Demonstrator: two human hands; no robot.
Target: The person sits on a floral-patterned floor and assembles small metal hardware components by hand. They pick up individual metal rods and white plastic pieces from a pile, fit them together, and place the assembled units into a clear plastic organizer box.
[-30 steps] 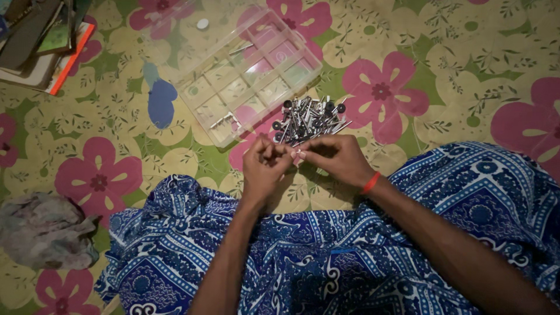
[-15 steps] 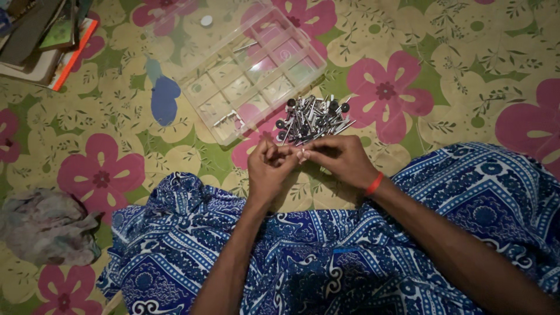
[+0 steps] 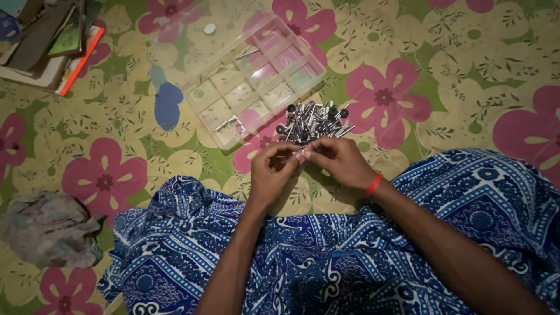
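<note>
A small pale piece (image 3: 300, 155), too small to identify, sits pinched where the fingertips of both hands meet, low of centre in the view and just at six o'clock from the heap of metal bits (image 3: 311, 122); the left hand (image 3: 270, 174) curls its fingers closed around the piece from nine o'clock, and the right hand (image 3: 340, 161), with a red band (image 3: 372, 184) at its wrist, closes thumb and finger on it from three o'clock; the heap of shiny shafts with dark round heads lies on the floral mat (image 3: 443, 70), just clear of the knuckles; touching the heap at eleven o'clock is a clear compartment box (image 3: 245, 76), lid open, a few small parts in its near corner; a blue patch (image 3: 168, 104) marks the mat at nine o'clock from the box; books (image 3: 46, 41) are stacked at the far ten o'clock corner; a crumpled cloth (image 3: 49, 230) lies at eight o'clock; blue patterned fabric (image 3: 326, 256) covers the person's lap at six o'clock.
</note>
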